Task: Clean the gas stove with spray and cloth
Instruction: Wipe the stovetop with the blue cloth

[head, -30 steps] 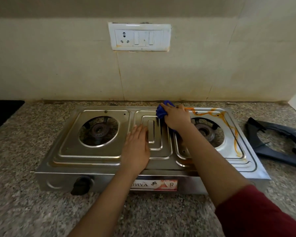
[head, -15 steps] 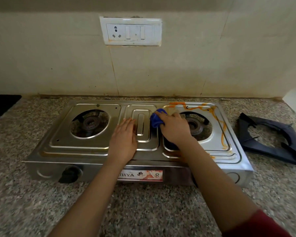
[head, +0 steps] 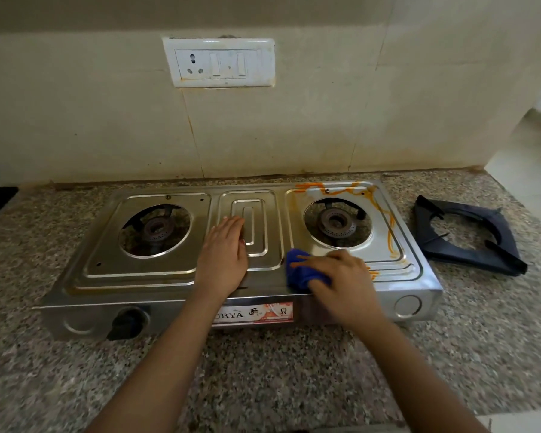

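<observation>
Now my left hand (head: 222, 254) lies flat on the middle panel of the gas stove (head: 138, 276), fingers (head: 228, 228) straight and together. My right hand (head: 341, 276) grips the blue cloth (head: 302, 271) at the stove's front edge, below the right burner (head: 336, 225).

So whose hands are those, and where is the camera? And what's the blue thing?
There's no machine here. The camera sits on a person's head and looks down, so you see that person's own two arms. The left hand lies flat on the middle of the steel gas stove, probably to steady it. The right hand has its grip round a blue cloth, pressed on the stove's front edge near the right burner. Orange stains run round that burner. A black pan stand lies on the speckled counter, to the right of the stove.
</observation>
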